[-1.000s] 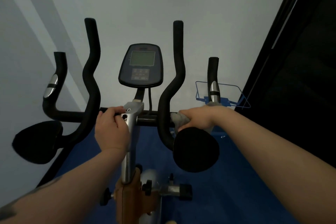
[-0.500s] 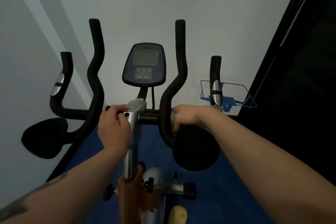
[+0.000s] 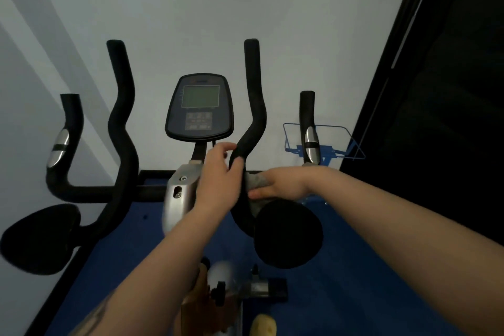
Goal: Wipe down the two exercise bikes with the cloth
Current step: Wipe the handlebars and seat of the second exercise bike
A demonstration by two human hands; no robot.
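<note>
One exercise bike fills the view: black foam handlebars, a console (image 3: pixel 200 109) in the middle and a silver stem (image 3: pixel 178 194). My left hand (image 3: pixel 218 176) grips the right inner curved handlebar (image 3: pixel 252 95) at its lower bend, thumb and fingers round the foam. My right hand (image 3: pixel 281 183) holds a grey cloth (image 3: pixel 255 180) against the crossbar just right of that bend, above the round black elbow pad (image 3: pixel 289 234). No second bike is in view.
The left handlebars (image 3: pixel 120 117) and left elbow pad (image 3: pixel 41 237) stand free. A blue wire rack (image 3: pixel 327 144) sits on the floor behind the right outer grip (image 3: pixel 308 128). Blue floor lies below, a pale wall ahead, a dark panel at right.
My left hand has left the crossbar by the stem and moved right and up onto the right inner handlebar. My right hand with the cloth stays on the crossbar beside it.
</note>
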